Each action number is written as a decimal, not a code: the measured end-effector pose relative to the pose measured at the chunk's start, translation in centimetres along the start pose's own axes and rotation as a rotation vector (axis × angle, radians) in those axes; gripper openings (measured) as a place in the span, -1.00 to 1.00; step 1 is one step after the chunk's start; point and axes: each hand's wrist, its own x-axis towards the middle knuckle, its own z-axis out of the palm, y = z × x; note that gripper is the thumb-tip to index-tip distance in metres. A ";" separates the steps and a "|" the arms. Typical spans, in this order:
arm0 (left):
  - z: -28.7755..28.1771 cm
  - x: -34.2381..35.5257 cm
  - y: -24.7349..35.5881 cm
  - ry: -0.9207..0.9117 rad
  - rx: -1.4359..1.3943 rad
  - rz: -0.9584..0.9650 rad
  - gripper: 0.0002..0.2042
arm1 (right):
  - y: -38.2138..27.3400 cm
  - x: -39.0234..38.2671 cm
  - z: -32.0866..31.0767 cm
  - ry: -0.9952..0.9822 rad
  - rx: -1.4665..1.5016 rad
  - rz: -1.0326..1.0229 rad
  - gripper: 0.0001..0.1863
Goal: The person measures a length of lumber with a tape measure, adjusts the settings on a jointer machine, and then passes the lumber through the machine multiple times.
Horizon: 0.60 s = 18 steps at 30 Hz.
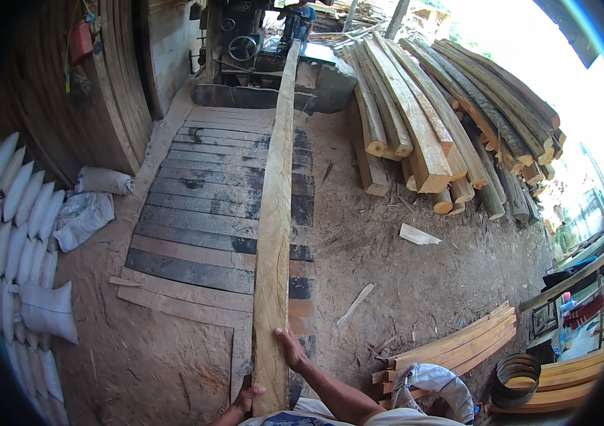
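Note:
A long squared wooden beam [273, 234] runs from just before my body straight away to a dark machine with a handwheel [243, 48] at the far end. My left hand [247, 400] grips the beam's left edge close to its near end, the thumb lying over the top. A little farther along, my right hand [292, 349] holds the right side, its fingers partly hidden beneath the wood. Between me and the machine, the beam passes above a slatted floor panel [195, 206]. Beside the machine, at the beam's far end, stands a person in blue [307, 15].
Stacked logs and beams [422, 121] fill the right back. Sawn planks [465, 341] lie at the near right, beside a white sack [437, 387] and a coiled dark band [516, 380]. Filled white sacks [21, 234] are piled along the left. Wood scraps [419, 234] litter the dirt floor.

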 end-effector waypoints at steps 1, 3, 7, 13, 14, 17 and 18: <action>0.1 0.8 0.5 -0.002 -0.005 -0.003 -0.29 | -0.7 0.6 -0.1 0.010 0.002 -0.004 -0.18; 0.3 2.0 1.6 0.001 -0.013 -0.007 -0.28 | -2.5 1.1 0.3 -0.013 -0.023 0.013 -0.18; 0.7 4.1 3.6 0.004 -0.032 -0.018 -0.28 | -5.5 2.8 0.6 -0.005 -0.033 0.009 -0.19; 1.2 6.6 6.2 0.024 -0.050 0.002 -0.27 | -7.9 6.2 0.9 -0.044 0.033 -0.002 -0.20; 1.4 7.2 6.6 0.026 -0.052 0.015 -0.27 | -8.2 7.0 0.8 -0.032 0.041 -0.008 -0.21; 1.4 8.7 7.9 0.039 -0.097 -0.067 -0.28 | -8.1 9.7 0.2 -0.028 0.048 -0.005 -0.23; 1.5 9.4 8.5 0.046 -0.104 -0.060 -0.28 | -8.0 10.6 -0.2 -0.022 0.052 0.000 -0.25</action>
